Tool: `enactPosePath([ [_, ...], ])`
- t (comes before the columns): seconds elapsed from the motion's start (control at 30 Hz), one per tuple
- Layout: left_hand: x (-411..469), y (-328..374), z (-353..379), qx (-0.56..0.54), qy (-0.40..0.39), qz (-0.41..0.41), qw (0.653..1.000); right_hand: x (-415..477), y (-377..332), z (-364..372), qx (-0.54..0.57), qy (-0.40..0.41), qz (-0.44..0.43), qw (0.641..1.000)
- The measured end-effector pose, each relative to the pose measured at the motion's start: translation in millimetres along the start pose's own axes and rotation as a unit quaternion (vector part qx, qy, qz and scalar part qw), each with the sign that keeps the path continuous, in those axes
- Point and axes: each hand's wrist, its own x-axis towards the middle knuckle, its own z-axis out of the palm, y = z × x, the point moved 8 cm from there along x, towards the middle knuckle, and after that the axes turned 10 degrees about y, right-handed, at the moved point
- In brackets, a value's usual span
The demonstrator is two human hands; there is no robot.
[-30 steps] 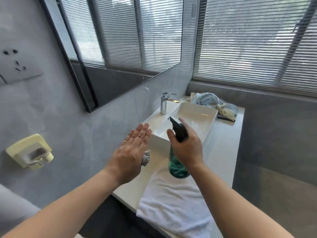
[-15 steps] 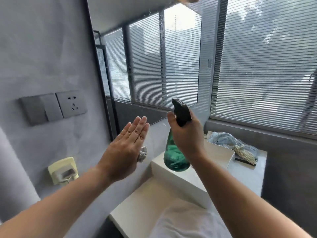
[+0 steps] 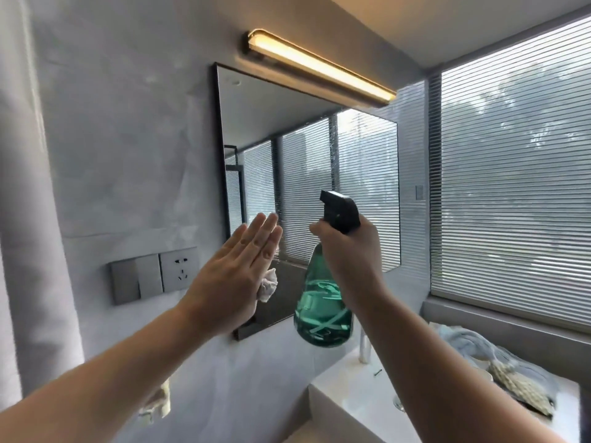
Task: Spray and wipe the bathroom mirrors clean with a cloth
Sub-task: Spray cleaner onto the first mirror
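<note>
We hold L hand (image 3: 230,276) flat, fingers straight & together, raised in front of mirror (image 3: 287,139), lower-left part; pale cloth (image 3: 268,285) peeks out under palm. R hand (image 3: 347,251) grips green spray bottle (image 3: 323,311) round neck, black nozzle twd mirror, bottle in air above white sink (image 3: 351,401). Lit lamp bar (image 3: 319,67) over mirror.
</note>
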Motion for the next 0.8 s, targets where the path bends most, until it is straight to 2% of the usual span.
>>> enactPosePath([
  [0.17, 23.2, -18.9, -16.5, 0.025, 0.017, 0.002, 1.000, 7.1, -41.2, 24.5, -0.032, -0.055, -0.043, 0.997],
  [0.43, 37.5, -52.4, -43.4, 0.075, 0.039, -0.010, 0.996, 15.6, -98.3, 43.4, -0.003, -0.035, -0.139, 0.990],
  [0.57, 41.9, -66.4, -61.5, 0.106, 0.072, -0.027, 0.991, 16.5, -100.0, 46.5, 0.011, -0.018, -0.141, 0.990],
  [0.8, 41.5, -84.4, -70.4, 0.143, 0.079, -0.053, 0.985, 14.4, -88.8, 50.2, 0.034, -0.013, -0.126, 0.991],
])
